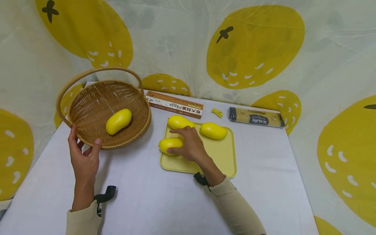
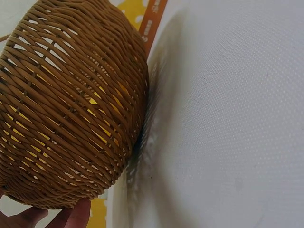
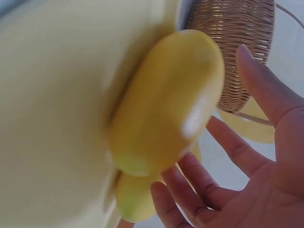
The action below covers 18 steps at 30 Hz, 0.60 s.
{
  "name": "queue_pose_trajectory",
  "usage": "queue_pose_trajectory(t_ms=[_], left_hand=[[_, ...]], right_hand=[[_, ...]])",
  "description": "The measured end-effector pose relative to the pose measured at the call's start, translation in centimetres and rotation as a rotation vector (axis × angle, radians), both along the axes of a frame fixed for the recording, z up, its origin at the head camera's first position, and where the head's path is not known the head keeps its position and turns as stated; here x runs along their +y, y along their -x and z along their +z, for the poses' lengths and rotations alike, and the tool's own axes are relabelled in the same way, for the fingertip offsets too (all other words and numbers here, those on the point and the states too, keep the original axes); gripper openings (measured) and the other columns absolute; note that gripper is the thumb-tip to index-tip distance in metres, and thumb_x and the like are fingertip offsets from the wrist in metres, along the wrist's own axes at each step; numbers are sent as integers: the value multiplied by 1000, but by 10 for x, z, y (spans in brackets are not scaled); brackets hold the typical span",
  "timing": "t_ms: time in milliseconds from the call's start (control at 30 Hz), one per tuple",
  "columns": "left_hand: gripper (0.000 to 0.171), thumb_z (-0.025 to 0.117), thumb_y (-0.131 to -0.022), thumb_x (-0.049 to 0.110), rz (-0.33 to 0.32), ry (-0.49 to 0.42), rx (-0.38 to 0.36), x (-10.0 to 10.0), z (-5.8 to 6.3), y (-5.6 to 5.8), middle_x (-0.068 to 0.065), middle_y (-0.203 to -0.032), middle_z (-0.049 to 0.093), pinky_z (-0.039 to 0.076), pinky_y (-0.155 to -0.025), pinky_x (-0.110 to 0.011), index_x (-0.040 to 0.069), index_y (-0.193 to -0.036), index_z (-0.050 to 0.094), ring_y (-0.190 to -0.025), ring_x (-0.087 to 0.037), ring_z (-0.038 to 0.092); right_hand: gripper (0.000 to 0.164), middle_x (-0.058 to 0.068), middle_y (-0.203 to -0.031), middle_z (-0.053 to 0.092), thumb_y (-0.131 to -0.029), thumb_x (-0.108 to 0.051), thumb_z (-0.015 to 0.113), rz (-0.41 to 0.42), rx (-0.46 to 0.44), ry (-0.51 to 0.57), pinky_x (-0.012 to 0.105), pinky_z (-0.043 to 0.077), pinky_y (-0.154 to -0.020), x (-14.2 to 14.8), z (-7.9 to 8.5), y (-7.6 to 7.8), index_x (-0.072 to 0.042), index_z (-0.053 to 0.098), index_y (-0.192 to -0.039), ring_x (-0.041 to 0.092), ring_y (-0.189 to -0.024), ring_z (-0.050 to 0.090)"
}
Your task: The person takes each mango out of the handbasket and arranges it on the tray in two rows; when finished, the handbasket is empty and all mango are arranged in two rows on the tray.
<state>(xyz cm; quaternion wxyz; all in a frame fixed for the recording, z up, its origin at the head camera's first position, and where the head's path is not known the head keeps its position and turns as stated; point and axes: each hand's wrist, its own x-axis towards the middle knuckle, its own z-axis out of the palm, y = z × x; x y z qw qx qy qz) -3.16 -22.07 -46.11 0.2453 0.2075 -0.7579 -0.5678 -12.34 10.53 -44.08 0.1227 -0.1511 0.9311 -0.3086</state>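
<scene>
My left hand grips the near-left rim of a round wicker basket, thumb at the front edge. One yellow mango lies inside the basket. Over the pale yellow tray, my right hand reaches around the front-left mango, thumb on the near side. In the right wrist view, the fingers of that hand are spread beside the mango, which rests on the tray. Behind it lies another mango, partly covered by the hand, and a third mango lies to the right.
A flat brown-and-white pasta box lies behind the tray. To its right are a small yellow packet and a pack of spaghetti. The table has a white cloth, and a fruit-print curtain hangs behind it.
</scene>
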Motion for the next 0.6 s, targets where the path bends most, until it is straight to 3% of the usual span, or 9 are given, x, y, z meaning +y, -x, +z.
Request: queue_pose_trajectory(t_ms=[167, 333, 600], left_hand=[[80, 67, -104, 16, -1, -9, -4, -3, -5, 1, 6, -172, 31, 47, -105, -23, 35, -168, 24, -146, -25, 42], [81, 67, -103, 14, -5, -11, 6, -4, -7, 2, 5, -172, 31, 47, -104, -22, 35, -168, 25, -146, -25, 42], [81, 67, -103, 14, 1, -2, 2, -3, -6, 1, 5, -172, 31, 47, -104, -23, 35, -168, 25, -146, -26, 42]], right_hand=[[68, 10, -132, 63, -80, -46, 93, 42, 57, 109, 45, 45, -101, -7, 11, 4, -27, 70, -141, 29, -122, 51], [63, 1, -128, 64, -82, -44, 92, 99, 162, 236, 44, 46, -105, -20, 24, 9, -30, 70, -139, 24, -123, 53], [61, -5, -136, 64, -84, -41, 92, 195, 233, 327, 44, 44, -116, -50, 43, 18, -28, 70, -139, 17, -137, 50]])
